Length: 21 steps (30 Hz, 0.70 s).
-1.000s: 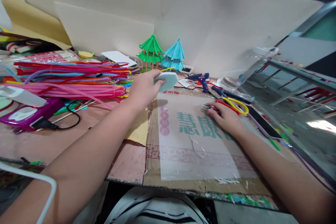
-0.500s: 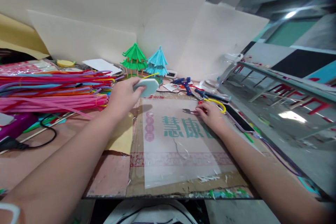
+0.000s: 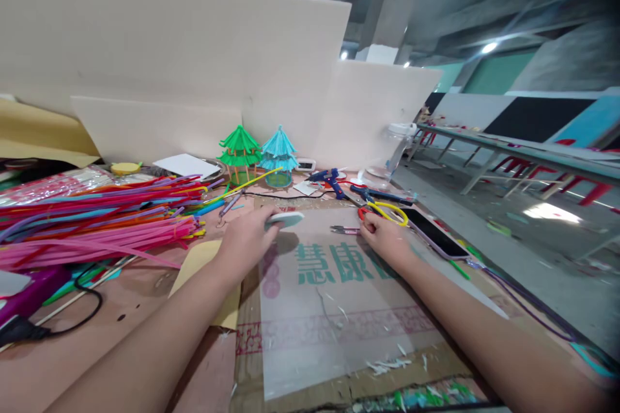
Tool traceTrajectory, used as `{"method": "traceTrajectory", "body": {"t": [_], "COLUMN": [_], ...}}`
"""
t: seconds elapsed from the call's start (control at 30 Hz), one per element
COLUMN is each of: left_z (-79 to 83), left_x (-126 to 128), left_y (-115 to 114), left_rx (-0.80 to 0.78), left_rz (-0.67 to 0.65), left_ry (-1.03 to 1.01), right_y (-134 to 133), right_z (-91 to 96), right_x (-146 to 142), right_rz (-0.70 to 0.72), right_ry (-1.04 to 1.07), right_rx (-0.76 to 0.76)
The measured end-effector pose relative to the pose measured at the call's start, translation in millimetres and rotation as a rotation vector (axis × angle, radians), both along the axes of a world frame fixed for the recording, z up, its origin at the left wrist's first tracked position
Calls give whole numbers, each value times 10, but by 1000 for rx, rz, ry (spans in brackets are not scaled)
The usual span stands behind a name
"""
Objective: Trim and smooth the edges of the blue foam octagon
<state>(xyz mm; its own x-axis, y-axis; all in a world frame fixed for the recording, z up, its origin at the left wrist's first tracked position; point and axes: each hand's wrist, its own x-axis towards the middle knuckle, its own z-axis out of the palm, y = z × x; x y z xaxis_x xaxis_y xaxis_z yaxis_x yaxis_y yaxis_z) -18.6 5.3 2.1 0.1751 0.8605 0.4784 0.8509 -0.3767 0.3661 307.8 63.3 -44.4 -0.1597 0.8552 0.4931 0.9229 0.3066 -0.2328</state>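
My left hand [image 3: 246, 237] pinches a thick pale-blue foam disc [image 3: 290, 219] by its near edge, raised over the left side of a translucent printed sheet [image 3: 310, 361]. Low over the right side of that sheet, my right hand [image 3: 387, 240] has its fingers curled round the handle end of small thread snips [image 3: 345, 230], whose blades point left. Part of the snips' handle is hidden under the fingers. Just beyond that hand lie scissors with yellow and red handles [image 3: 396, 211]. White scraps [image 3: 385, 366] are scattered on the sheet's lower part.
Pipe cleaners [image 3: 106, 219] are heaped at left. Behind stand a green tiered model [image 3: 239, 151] and a blue one [image 3: 279, 153]. A blue glue gun [image 3: 330, 181], a phone [image 3: 436, 232] and a clear jar [image 3: 394, 148] are at right. White boards [image 3: 169, 45] rise at the back.
The view has tilted upward, so the table sits lower in the picture. My left hand has lowered the disc towards the sheet. My right hand stays at the snips.
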Motion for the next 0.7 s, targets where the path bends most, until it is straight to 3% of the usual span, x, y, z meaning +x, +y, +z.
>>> {"method": "traceTrajectory", "body": {"t": [0.13, 0.27, 0.37, 0.47, 0.7], "left_z": [27, 43, 34, 10, -25], "left_x": [37, 48, 53, 64, 180], "left_y": [-23, -46, -48, -38, -106], "left_rx": [-64, -8, 97, 96, -77], "left_rz": [-8, 56, 19, -47, -158], "left_ry": [-40, 19, 13, -41, -255], "right_y": [-7, 5, 8, -30, -329], "right_z": [19, 28, 22, 58, 358], "right_x": [-5, -1, 1, -27, -426], "right_rz": [8, 79, 90, 108, 392], "right_ry": [47, 111, 134, 186, 326], "right_rx": [13, 43, 46, 36, -141]}}
